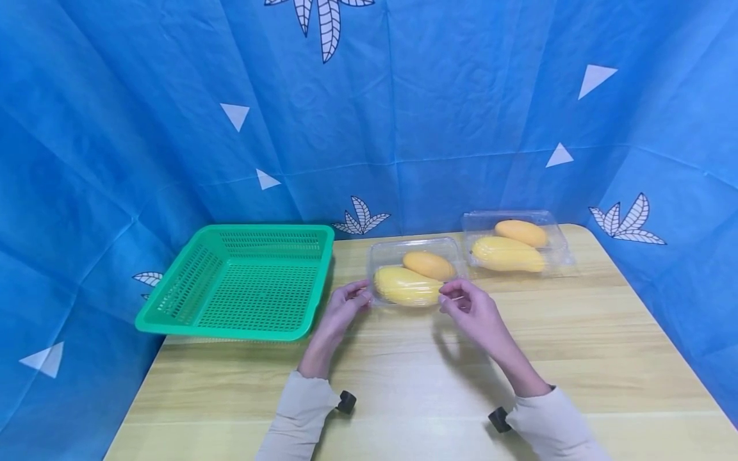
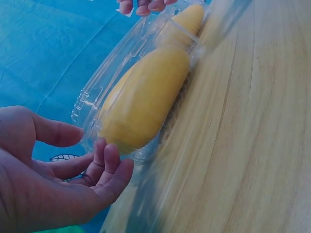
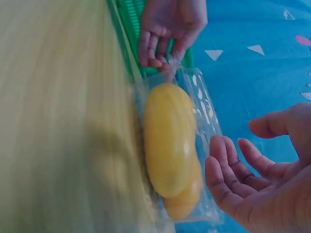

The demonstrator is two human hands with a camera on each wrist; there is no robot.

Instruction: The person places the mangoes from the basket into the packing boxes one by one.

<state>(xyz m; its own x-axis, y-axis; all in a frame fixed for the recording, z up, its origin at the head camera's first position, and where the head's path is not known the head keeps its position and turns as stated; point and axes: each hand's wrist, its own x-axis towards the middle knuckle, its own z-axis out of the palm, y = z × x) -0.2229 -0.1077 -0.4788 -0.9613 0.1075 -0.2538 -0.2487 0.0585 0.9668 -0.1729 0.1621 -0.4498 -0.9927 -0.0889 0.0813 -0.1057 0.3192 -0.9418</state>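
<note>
A clear plastic clamshell box (image 1: 415, 244) holding two yellow mangoes sits in front of me; the nearer mango (image 1: 406, 286) is paler than the orange-yellow mango (image 1: 428, 264) behind it. My left hand (image 1: 346, 306) pinches the box's left end between thumb and fingers, best seen in the left wrist view. At the near right corner is my right hand (image 1: 473, 314), its fingers loosely bent. The right wrist view shows that right hand (image 3: 262, 179) beside the box with a gap between thumb and fingers and nothing held.
A green plastic basket (image 1: 314, 288) with mesh walls stands on the left of the wooden table (image 1: 403, 384). Behind on the right, near the blue curtain (image 1: 438, 128), is a second clear box (image 1: 478, 222) with two mangoes.
</note>
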